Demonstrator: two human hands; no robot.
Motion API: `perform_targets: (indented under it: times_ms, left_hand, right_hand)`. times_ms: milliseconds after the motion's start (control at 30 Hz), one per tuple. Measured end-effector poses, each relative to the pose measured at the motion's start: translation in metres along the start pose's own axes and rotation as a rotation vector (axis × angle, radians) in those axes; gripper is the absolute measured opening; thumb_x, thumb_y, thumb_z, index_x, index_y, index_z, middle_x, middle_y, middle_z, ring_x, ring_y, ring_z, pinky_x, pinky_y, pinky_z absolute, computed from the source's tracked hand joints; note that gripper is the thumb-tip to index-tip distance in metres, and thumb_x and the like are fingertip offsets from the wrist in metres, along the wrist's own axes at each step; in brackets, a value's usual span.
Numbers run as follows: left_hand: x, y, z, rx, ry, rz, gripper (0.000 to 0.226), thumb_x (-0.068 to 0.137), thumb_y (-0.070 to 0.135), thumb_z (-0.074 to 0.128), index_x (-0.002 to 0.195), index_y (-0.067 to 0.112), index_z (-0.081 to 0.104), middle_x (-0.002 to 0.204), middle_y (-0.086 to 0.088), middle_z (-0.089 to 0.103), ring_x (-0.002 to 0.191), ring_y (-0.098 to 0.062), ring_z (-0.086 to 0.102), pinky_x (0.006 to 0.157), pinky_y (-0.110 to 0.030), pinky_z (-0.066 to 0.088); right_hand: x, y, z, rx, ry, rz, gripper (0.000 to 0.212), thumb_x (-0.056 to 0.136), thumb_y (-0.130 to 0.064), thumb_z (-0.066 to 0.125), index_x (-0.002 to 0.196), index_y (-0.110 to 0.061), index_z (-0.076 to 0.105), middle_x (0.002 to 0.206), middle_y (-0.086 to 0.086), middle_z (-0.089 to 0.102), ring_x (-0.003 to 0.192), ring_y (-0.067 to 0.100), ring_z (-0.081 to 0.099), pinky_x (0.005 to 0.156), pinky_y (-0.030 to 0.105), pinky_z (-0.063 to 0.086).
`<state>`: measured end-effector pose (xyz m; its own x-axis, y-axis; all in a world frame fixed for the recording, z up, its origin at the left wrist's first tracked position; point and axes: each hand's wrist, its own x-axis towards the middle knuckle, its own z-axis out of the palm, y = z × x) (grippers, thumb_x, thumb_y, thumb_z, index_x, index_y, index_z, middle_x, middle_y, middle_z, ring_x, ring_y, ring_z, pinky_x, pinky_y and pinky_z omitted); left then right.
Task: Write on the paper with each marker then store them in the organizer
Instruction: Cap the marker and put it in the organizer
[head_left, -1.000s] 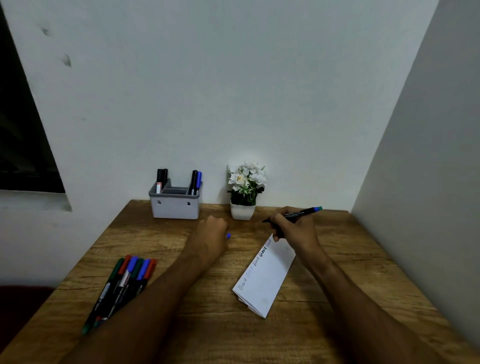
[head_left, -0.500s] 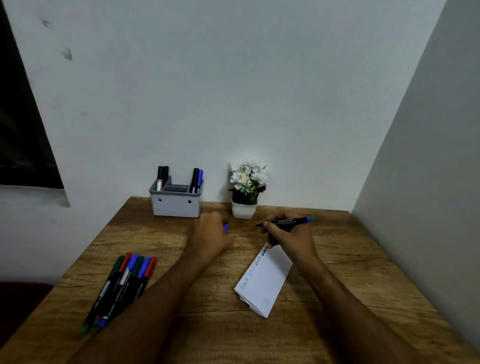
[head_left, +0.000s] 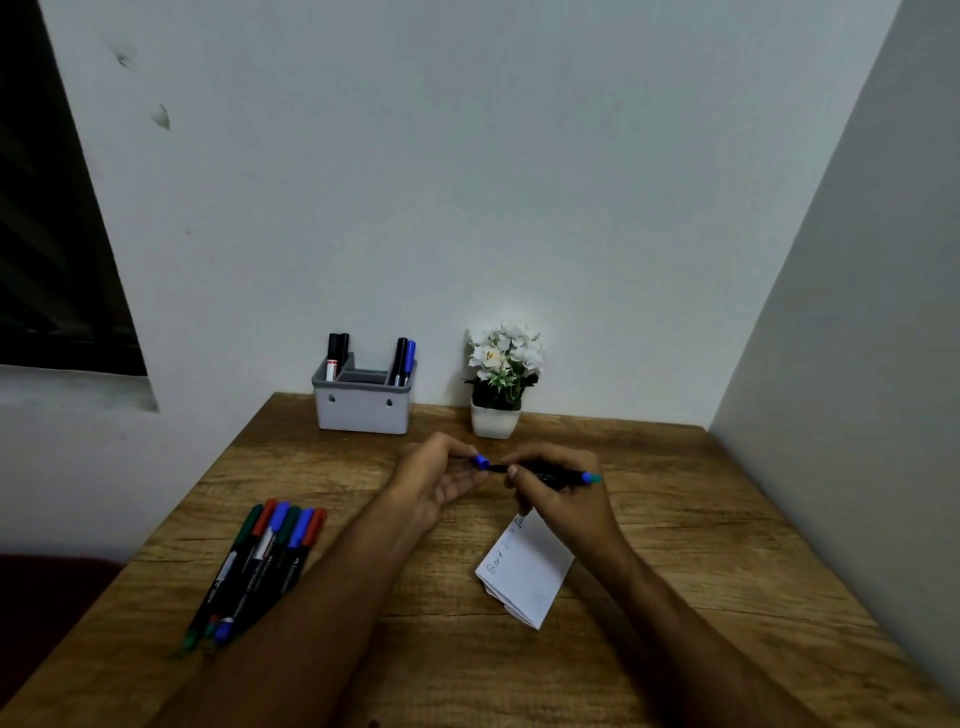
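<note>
Above the paper (head_left: 524, 569), right hand (head_left: 563, 499) gripping marker (head_left: 545, 474), left hand (head_left: 441, 478) pinching blue cap (head_left: 482, 461).

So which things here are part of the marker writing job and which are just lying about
Part of the job:
marker in the right hand
blue cap at the left hand
paper
loose markers
organizer

Just lying about:
flower pot

Blue cap (head_left: 482, 461), blk marker (head_left: 545, 474), grey organizer (head_left: 362, 410), white paper (head_left: 524, 571).
</note>
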<state>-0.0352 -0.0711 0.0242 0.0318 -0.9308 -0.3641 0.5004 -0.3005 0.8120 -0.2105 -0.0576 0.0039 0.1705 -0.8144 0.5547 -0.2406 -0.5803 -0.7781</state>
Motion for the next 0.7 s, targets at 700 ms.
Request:
perform_targets:
  times_ms: [700]
  left_hand:
    - [-0.013, -0.004, 0.009, -0.111, 0.058, 0.139, 0.015, 0.077, -0.013, 0.059, 0.09, -0.011, 0.066, 0.087, -0.023, 0.073, 0.075, -0.029, 0.072, 0.073, -0.034, 0.06]
  right_hand:
    - [0.014, 0.001, 0.02, 0.115, 0.154, 0.015, 0.017, 0.086, -0.01, 0.084, 0.077, -0.006, 0.07, 0.069, 0.01, 0.07, 0.064, 0.02, 0.066, 0.056, 0.029, 0.051]
